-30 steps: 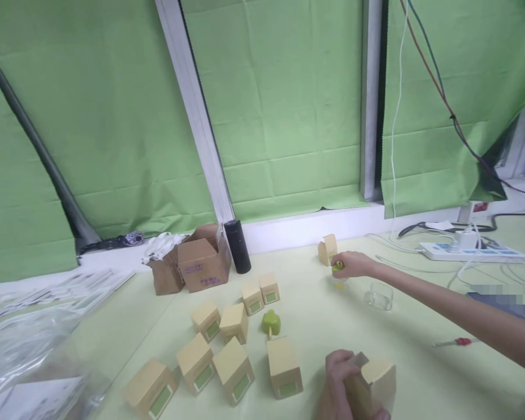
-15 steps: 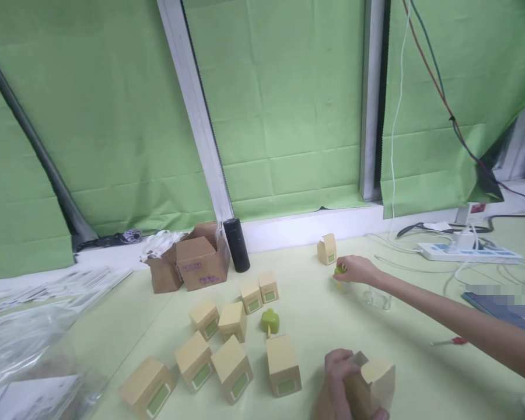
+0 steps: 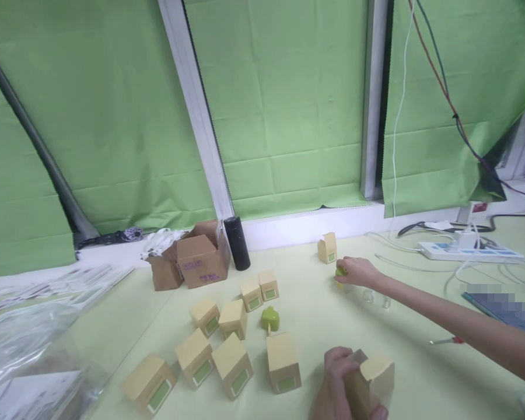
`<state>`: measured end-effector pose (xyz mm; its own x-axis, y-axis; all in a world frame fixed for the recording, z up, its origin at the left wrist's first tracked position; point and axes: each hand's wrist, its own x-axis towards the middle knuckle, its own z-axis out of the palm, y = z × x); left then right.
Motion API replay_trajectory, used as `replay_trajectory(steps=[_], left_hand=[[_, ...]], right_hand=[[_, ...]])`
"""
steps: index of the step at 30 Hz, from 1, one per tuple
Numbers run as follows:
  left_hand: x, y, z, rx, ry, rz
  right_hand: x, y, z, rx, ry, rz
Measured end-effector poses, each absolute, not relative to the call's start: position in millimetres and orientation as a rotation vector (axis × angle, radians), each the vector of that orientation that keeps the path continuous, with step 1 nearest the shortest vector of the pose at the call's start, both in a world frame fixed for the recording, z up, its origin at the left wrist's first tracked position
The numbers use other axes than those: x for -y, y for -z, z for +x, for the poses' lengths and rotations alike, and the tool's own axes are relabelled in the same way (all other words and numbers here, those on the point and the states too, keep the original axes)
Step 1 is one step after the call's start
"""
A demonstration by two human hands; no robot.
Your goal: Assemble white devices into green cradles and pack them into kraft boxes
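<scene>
My left hand (image 3: pixel 339 382) is closed round a small tan box (image 3: pixel 376 379) with an open flap, at the near edge of the table. My right hand (image 3: pixel 357 271) is stretched far out, its fingers pinched on a small green apple-shaped object (image 3: pixel 340 272). A lone tan box (image 3: pixel 327 248) stands just beyond it, and a clear glass (image 3: pixel 378 298) sits under my forearm. Another green apple-shaped object (image 3: pixel 270 319) rests among several tan boxes (image 3: pixel 231 364) with green labels.
An open brown carton (image 3: pixel 198 262) and a black cylinder (image 3: pixel 237 243) stand at the back. A power strip (image 3: pixel 468 252) with cables lies far right, a red-handled tool (image 3: pixel 446 340) beside my arm. Plastic bags and papers (image 3: pixel 30 326) cover the left.
My right hand with the green object has shifted slightly toward me and to the right, away from the lone box. My left hand stays on its box.
</scene>
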<state>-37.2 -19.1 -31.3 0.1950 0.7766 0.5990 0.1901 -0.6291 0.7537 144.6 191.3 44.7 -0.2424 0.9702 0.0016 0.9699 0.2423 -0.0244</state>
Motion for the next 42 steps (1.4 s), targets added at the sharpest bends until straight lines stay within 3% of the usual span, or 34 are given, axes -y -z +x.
replay_trajectory(steps=[20,25,31,37,42], left_hand=[[9,49,-36,-0.968,-1.274,1.913],[7,49,-38,-0.901,-1.255,1.901],[16,28,-47,-1.004,-1.114,1.693],[18,19,-49,-1.014,-1.118,1.598],[17,21,-49,-0.868,-1.172,1.753]], right_hand=[[-183,-32,148,2.406,-0.144,-1.806],[-177,-25,150,2.348,-0.322,-1.726],[-133,-54,139,2.291,-0.63,-1.353],[-44,-85,140,2.355,-1.245,-0.832],[-21,-87,150,2.422,-1.128,-1.011]])
